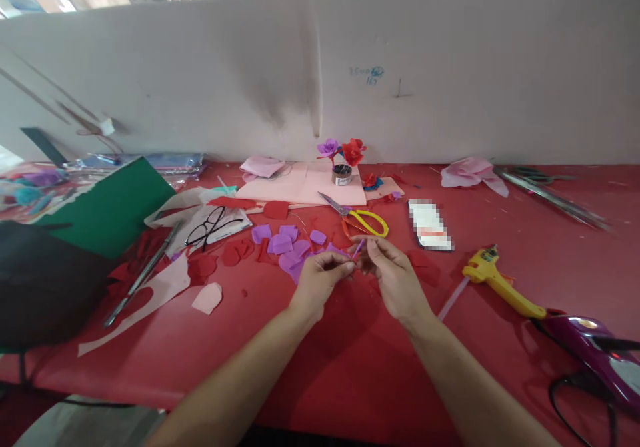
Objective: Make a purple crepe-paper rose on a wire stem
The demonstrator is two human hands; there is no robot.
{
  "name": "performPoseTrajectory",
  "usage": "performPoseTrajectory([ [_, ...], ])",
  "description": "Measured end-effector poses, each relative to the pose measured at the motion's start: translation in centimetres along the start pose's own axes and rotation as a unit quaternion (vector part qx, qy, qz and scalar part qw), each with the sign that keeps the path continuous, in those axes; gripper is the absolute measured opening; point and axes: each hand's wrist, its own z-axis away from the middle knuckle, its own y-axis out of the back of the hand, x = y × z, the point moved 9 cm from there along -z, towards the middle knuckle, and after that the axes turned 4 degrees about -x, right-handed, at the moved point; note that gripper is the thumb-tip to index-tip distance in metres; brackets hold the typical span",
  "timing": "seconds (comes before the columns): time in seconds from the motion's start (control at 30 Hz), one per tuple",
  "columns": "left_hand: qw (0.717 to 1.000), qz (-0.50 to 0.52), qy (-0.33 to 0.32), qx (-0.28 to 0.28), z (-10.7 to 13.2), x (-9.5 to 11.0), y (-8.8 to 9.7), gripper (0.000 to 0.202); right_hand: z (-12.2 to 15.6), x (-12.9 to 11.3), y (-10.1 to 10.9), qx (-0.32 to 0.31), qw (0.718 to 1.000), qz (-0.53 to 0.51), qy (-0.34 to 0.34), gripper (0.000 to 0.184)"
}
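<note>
Over the red table [360, 367] my left hand [320, 280] and my right hand [393, 274] meet at the fingertips. Both pinch a small purple paper piece on a thin stick [357, 250] held between them. Just beyond my left hand lie several loose purple petals [283, 240] and red petals [235, 252]. Yellow-handled scissors [357, 217] rest right behind my fingers.
A yellow glue gun [500, 282] and a purple appliance [595, 354] lie at the right. Glasses [213, 227], green card [113, 207], pink paper scraps [150, 297] and a metal rod [143, 274] are at the left. Finished paper flowers [343, 150] stand in a tin on pink sheets [300, 184].
</note>
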Motion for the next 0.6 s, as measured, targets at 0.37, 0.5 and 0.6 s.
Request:
performPoseTrajectory([
  [0.37,1.0,0.001,0.014,-0.001,0.1,-0.3,-0.1,0.014,-0.2,0.1,0.6,0.026,0.998,0.058,-0.004,0.027],
  [0.5,1.0,0.01,0.013,0.008,0.0,-0.4,0.3,0.016,-0.1,0.2,1.8,0.082,0.997,0.004,0.009,0.013],
  [0.6,0.999,0.03,0.019,0.012,-0.1,-0.7,0.4,0.018,0.1,-0.3,2.5,0.111,0.993,-0.012,0.045,0.01],
])
